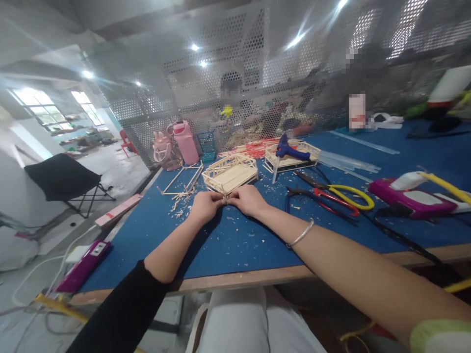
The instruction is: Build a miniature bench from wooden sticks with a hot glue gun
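A small tray of pale wooden sticks (235, 175) with a low lattice rim sits on the blue tabletop in front of me. At its near corner, my left hand (206, 205) and my right hand (249, 200) meet, fingertips almost touching. Both are closed in a pinch on a thin brown strand that looks like twine (225, 197). Its exact shape is partly hidden by my fingers. Left of the tray lies an open stick frame (182, 179). Behind to the right, a blue glue gun (290, 151) rests on a second stick tray (312, 153).
Right of my hands lie yellow-handled scissors (351, 196), red-and-blue pliers (324, 201), clear glue sticks (349, 162) and a purple power strip (412, 196). Pink bottles (186, 142) stand at the back left before a perforated metal screen (206, 88). Wood scraps (180, 203) litter the table.
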A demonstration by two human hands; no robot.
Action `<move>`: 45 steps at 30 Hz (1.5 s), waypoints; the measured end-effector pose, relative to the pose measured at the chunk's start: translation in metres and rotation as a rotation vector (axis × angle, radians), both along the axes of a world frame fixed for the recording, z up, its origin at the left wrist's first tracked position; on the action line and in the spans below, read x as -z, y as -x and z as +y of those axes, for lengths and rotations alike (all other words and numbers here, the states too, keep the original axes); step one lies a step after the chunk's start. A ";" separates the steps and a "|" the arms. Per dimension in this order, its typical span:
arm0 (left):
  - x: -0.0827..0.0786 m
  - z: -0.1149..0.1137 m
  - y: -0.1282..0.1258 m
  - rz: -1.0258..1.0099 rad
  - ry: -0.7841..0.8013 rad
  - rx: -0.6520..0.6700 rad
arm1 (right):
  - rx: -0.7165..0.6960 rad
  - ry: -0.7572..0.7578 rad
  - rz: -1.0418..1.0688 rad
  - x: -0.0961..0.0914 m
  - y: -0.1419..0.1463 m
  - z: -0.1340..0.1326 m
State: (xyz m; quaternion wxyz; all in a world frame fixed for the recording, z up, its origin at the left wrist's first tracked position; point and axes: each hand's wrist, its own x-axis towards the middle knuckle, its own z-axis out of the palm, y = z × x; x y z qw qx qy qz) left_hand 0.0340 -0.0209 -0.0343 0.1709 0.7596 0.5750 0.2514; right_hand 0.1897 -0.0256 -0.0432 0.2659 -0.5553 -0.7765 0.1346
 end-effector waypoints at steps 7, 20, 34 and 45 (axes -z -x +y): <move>0.000 -0.005 -0.003 -0.050 -0.004 -0.034 | 0.012 -0.005 0.001 -0.002 0.000 -0.002; 0.001 -0.010 -0.006 -0.089 -0.006 -0.024 | -0.032 0.014 -0.027 -0.004 0.000 -0.004; 0.002 -0.014 -0.013 -0.059 -0.011 -0.176 | -0.001 -0.010 -0.088 -0.001 0.003 -0.005; -0.001 -0.014 -0.011 -0.054 -0.055 -0.199 | 0.003 -0.013 -0.105 -0.001 0.004 -0.004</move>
